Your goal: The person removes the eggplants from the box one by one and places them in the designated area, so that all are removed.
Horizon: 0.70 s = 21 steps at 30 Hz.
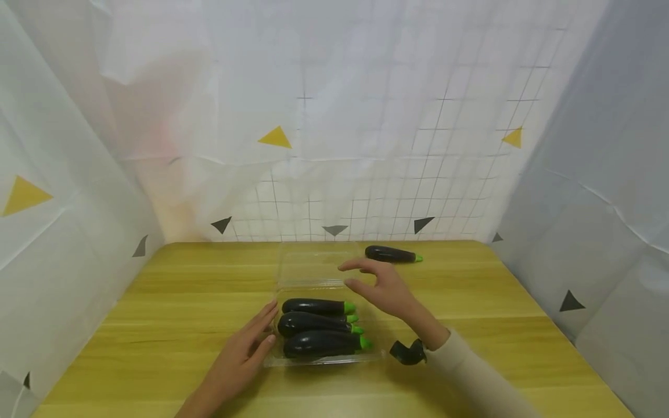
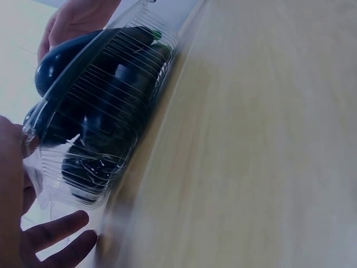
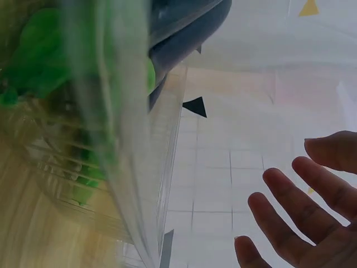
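Three dark eggplants [image 1: 320, 343] with green stem ends lie side by side in a clear plastic clamshell container [image 1: 342, 360], stems toward the right. Its lid [image 1: 319, 264] is folded back, away from me. My left hand [image 1: 243, 351] is at the container's left side, fingers extended, with a fingertip at the rim in the left wrist view. Above the container's back right part hovers my right hand [image 1: 384, 290], its thumb and fingers spread apart and nothing between them. Another eggplant [image 1: 391, 254] lies on the table beyond the right hand.
The wooden table [image 1: 183, 302] ends at a white-sheeted back wall [image 1: 360, 116] with grid lines and yellow and dark triangles. Sheeted walls also stand left and right. A black wrist-worn device [image 1: 409, 352] is at the right wrist.
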### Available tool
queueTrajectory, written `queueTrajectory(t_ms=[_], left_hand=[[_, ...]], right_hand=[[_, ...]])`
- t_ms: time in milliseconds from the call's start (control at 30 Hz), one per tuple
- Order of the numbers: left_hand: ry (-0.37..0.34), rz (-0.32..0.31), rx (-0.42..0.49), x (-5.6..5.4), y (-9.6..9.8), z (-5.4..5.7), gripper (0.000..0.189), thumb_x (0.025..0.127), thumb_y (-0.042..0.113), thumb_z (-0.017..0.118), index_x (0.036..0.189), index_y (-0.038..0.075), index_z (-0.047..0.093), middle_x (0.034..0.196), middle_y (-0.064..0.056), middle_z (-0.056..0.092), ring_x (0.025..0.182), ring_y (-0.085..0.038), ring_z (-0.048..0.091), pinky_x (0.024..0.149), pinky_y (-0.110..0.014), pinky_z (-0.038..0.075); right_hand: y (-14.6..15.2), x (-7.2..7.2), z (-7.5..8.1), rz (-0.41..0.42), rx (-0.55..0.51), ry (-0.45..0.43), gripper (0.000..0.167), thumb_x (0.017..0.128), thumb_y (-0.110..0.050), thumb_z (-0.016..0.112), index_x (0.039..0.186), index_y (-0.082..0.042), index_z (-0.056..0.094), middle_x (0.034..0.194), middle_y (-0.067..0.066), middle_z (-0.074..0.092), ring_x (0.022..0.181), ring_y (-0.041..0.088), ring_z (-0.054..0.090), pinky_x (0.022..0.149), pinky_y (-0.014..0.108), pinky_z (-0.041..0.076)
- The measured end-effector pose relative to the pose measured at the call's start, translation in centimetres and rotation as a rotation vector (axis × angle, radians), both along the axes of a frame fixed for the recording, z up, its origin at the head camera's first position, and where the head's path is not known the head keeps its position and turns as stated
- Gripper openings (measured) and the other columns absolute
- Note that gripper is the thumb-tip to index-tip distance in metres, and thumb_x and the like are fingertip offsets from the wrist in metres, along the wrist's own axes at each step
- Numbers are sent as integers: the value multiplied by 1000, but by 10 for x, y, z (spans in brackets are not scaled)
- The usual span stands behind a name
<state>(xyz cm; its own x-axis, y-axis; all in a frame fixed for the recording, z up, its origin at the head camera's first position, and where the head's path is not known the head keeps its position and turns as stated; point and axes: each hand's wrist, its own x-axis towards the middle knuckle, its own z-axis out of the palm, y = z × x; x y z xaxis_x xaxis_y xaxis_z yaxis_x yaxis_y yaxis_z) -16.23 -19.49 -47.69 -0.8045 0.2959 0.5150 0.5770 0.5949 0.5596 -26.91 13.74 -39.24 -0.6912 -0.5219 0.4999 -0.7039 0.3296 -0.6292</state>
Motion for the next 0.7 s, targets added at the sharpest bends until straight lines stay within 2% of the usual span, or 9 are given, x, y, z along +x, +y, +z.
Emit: queueTrajectory(t_ms=[100, 433, 567, 700], left_hand=[[4, 2, 3, 0, 0, 0, 49, 106, 12, 61, 153, 2, 50, 162, -9, 41, 136, -26, 53, 108, -52, 43], [-10, 16, 1, 2, -1, 0, 49, 106, 11, 62, 153, 3, 50, 163, -7, 40, 133, -24, 55, 108, -52, 43], [-11, 17, 1, 2, -2, 0, 49, 106, 13, 61, 154, 3, 50, 163, -7, 40, 132, -23, 57, 108, -52, 43], [-6, 21, -4, 2, -2, -1, 49, 106, 13, 61, 154, 4, 50, 163, -6, 40, 132, -23, 56, 108, -52, 43]], right_hand=[[-4, 3, -1, 34, 34, 5, 29, 100, -20, 73, 130, -17, 72, 130, -5, 69, 121, 18, 63, 100, 54, 53], [-8, 13, 6, 140, 178, -12, 36, 102, -26, 71, 134, -12, 68, 132, -1, 68, 121, 21, 63, 98, 57, 53], [-13, 17, 4, 175, 227, -46, 36, 102, -29, 71, 135, -13, 67, 133, 0, 67, 121, 21, 63, 100, 55, 53], [-18, 18, -4, 209, 240, -72, 37, 102, -26, 70, 135, -8, 66, 134, 4, 67, 121, 24, 64, 98, 57, 53]])
